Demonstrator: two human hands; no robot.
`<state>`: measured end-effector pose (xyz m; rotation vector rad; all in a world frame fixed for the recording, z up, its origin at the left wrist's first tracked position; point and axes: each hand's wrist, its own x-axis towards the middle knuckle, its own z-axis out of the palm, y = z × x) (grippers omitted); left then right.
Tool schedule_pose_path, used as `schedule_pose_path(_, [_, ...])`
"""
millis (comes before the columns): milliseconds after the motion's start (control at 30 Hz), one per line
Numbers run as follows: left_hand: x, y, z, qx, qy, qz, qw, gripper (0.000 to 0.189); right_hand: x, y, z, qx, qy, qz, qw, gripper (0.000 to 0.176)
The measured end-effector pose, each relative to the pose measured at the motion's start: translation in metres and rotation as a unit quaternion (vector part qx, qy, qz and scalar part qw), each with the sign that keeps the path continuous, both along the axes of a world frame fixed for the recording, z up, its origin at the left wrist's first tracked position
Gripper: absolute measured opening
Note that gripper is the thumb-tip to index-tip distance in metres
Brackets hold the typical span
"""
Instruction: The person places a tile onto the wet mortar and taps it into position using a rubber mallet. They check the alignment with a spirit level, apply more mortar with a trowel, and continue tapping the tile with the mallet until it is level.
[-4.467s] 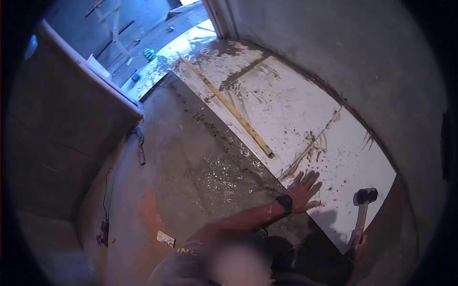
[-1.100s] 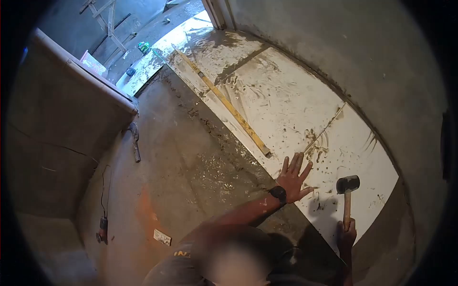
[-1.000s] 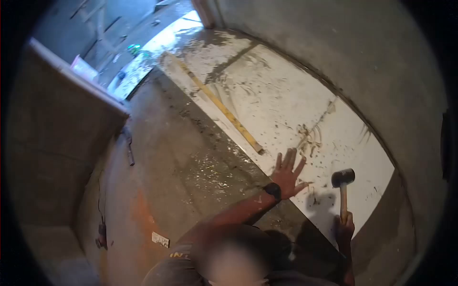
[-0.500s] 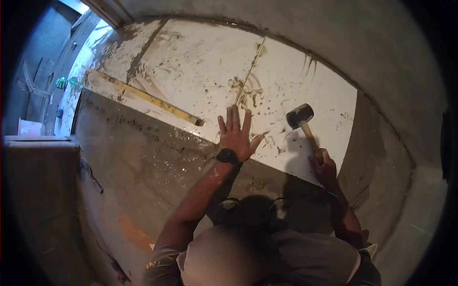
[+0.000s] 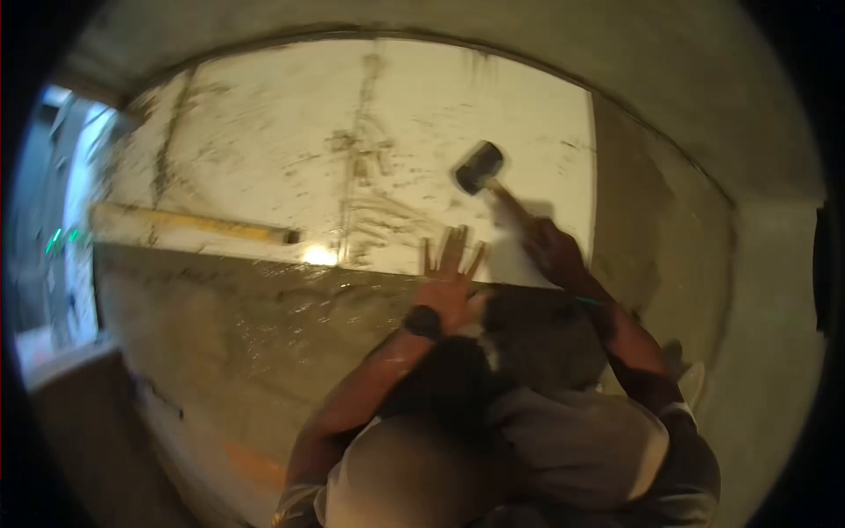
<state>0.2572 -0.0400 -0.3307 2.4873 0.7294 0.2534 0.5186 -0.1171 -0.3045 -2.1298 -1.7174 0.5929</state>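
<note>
My right hand (image 5: 556,250) is wrapped round the wooden handle of a rubber mallet (image 5: 480,167), whose dark head is over the right-hand white tile (image 5: 537,114). Fingers spread, my left hand (image 5: 451,286) reaches over the near edge of that same tile, with a dark watch (image 5: 422,323) on the wrist. Smears of wet mortar mark the tile, mostly near the joint to its left. A yellow spirit level (image 5: 198,223) lies along the near edge of the tiles to the left.
Wet grey mortar (image 5: 290,308) spreads in front of the tile row, and more grey floor (image 5: 629,185) borders it on the right. A plain wall (image 5: 775,264) rises at the right. Small green laser spots (image 5: 57,239) show at the far left.
The view has turned, so the tiles appear shifted left. My left hand has moved right along the near edge, away from the joint. The mallet stays in my right hand.
</note>
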Motion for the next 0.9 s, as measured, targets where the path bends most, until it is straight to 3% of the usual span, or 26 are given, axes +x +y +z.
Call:
schedule_pose_path(33, [0.002,0.003,-0.001,-0.004,0.005,0.000,1.000,0.085,0.001,0.000,0.003,-0.052,0.056,-0.088,0.993,0.044])
schedule_pose_path(200, [0.002,0.017,0.013,0.029,0.016,-0.038,0.999,0.075,0.027,-0.011,0.054,-0.128,0.042,-0.122,0.983,0.043])
schedule_pose_path(300, [0.004,0.010,0.009,0.030,0.021,-0.037,0.999,0.076,0.051,-0.033,0.057,-0.111,0.002,-0.131,0.985,0.046])
schedule_pose_path(367, [0.001,0.000,0.007,0.024,0.023,-0.031,0.999,0.077,0.066,-0.050,0.064,-0.041,-0.024,-0.142,0.989,0.048])
schedule_pose_path(467, [-0.001,-0.025,0.007,0.013,-0.030,-0.064,0.997,0.089,0.074,-0.069,0.081,-0.076,-0.010,-0.198,0.977,0.051])
schedule_pose_path(600, [-0.003,-0.043,0.012,-0.011,-0.009,-0.068,0.998,0.086,0.064,-0.103,0.078,-0.052,-0.004,-0.271,0.961,0.048])
schedule_pose_path(667, [-0.014,-0.048,0.007,-0.008,-0.025,-0.088,0.996,0.083,0.039,-0.131,0.082,-0.102,0.192,-0.401,0.890,0.043])
schedule_pose_path(900, [-0.040,-0.088,0.019,-0.102,-0.130,-0.102,0.981,0.062,0.003,-0.201,0.028,-0.015,0.225,-0.434,0.872,0.036])
